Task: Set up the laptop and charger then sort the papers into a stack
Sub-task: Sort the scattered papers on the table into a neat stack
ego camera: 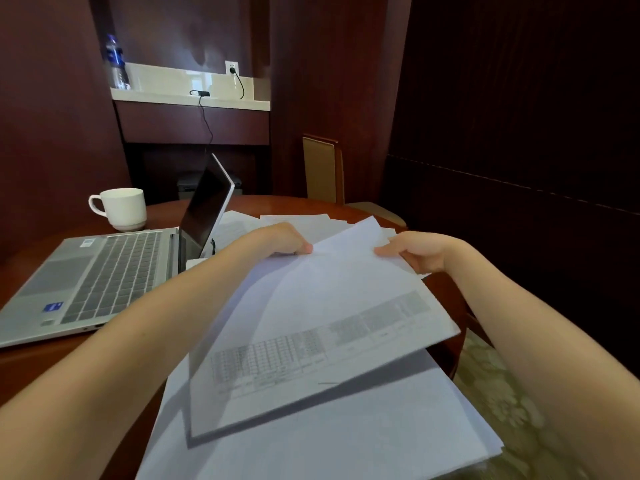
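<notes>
Papers (346,431): piled at the table's (38,365) near edge.
Lifted sheet (322,323): raised over the pile, perhaps two sheets.
Left hand (287,241): pinches its far edge.
Right hand (417,251): grips its far corner.
Laptop (104,271): open, left of the pile.

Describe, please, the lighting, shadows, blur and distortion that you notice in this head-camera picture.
Head view: light is dim, the right wall nearly black; the white shelf glares bright; the held sheet, pinched by left hand and right hand, casts a dark shadow on the paper stack; its table print is too soft to read; the water bottle is smeared; wide-angle bending tilts the verticals.
</notes>
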### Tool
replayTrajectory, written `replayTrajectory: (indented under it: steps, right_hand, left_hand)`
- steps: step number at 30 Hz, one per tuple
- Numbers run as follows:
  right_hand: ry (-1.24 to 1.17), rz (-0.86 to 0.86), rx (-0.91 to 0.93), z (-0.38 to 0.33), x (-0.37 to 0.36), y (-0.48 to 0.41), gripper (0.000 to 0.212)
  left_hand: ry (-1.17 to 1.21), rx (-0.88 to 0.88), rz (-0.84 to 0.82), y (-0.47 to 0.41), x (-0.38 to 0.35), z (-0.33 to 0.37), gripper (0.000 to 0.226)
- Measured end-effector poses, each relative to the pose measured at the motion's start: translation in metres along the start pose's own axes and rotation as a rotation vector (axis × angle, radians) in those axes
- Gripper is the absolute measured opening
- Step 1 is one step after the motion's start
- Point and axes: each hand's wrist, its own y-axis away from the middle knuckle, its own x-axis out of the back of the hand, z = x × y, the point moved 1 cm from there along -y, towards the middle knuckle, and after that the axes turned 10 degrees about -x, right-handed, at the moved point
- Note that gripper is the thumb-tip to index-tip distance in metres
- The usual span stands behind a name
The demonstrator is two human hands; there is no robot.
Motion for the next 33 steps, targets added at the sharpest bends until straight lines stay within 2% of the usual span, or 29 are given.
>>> replayTrajectory:
  steps: [3,8,14,19,23,26,30,33]
  right_hand:
    - [-0.02,0.028,0.082,-0.006,-0.001,-0.003,0.041]
    - [0.32,0.067,0.043,-0.004,-0.01,0.001,0.024]
    - [0.529,0.054,-0.04,0.006,-0.023,-0.009,0.018]
    - [0.583,0.063,-0.083,0.008,-0.026,-0.015,0.017]
    - [0.553,0.125,-0.067,0.005,-0.024,-0.02,0.014]
    - [0.523,0.321,0.008,0.003,-0.019,-0.032,0.015]
    - [0.492,0.482,0.059,0.001,-0.024,-0.054,0.029]
    - [0.274,0.521,0.059,-0.003,-0.031,-0.067,0.031]
  left_hand:
    - [0.079,0.046,-0.167,0.01,-0.003,0.001,0.038]
    - [0.061,0.036,-0.408,0.024,-0.019,0.004,0.039]
    - [0.076,0.073,-0.497,0.031,-0.042,-0.003,0.038]
    - [0.125,0.056,-0.537,0.032,-0.037,0.0,0.04]
    - [0.087,0.041,-0.48,0.026,-0.024,0.001,0.038]
    - [0.021,0.051,-0.278,0.012,-0.021,-0.011,0.03]
    - [-0.322,-0.011,-0.005,0.001,-0.026,-0.033,0.027]
    - [-0.497,-0.034,0.047,0.0,-0.029,-0.043,0.035]
